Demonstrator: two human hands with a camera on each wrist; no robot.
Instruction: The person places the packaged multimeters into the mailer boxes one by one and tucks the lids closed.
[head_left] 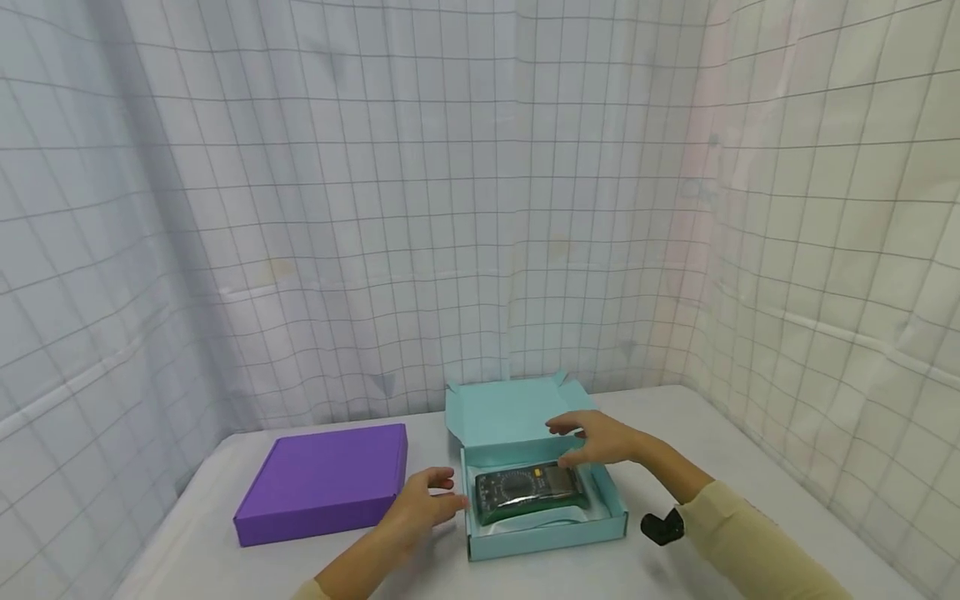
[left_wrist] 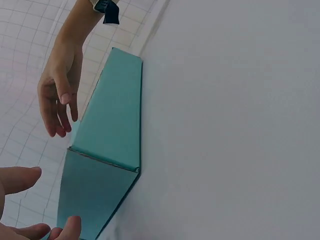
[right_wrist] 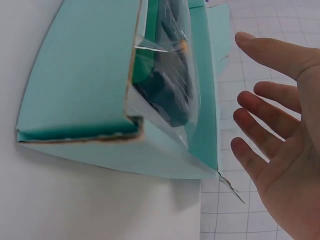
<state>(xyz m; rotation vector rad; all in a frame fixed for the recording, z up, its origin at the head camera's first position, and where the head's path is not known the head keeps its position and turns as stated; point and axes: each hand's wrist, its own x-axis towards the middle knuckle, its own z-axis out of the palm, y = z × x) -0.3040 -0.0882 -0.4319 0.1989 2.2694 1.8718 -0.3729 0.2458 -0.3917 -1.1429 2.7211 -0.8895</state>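
Turquoise cardboard box [head_left: 546, 542] holds the multimeter [head_left: 517, 493], its long axis running from the box's left edge toward its right. From where I stand, the right hand [head_left: 596, 439], fingers spread and gripping nothing, seems nearer, above the multimeter's far right corner. The left hand [head_left: 417, 507], fingers parted, hovers beside the box's left edge.

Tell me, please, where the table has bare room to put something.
The table is bare at far right, between the teal box, right forearm and curtain, and in front of the teal box. It is crowded between this box and the purple box, where the left hand is, and inside the teal box, around the meter.
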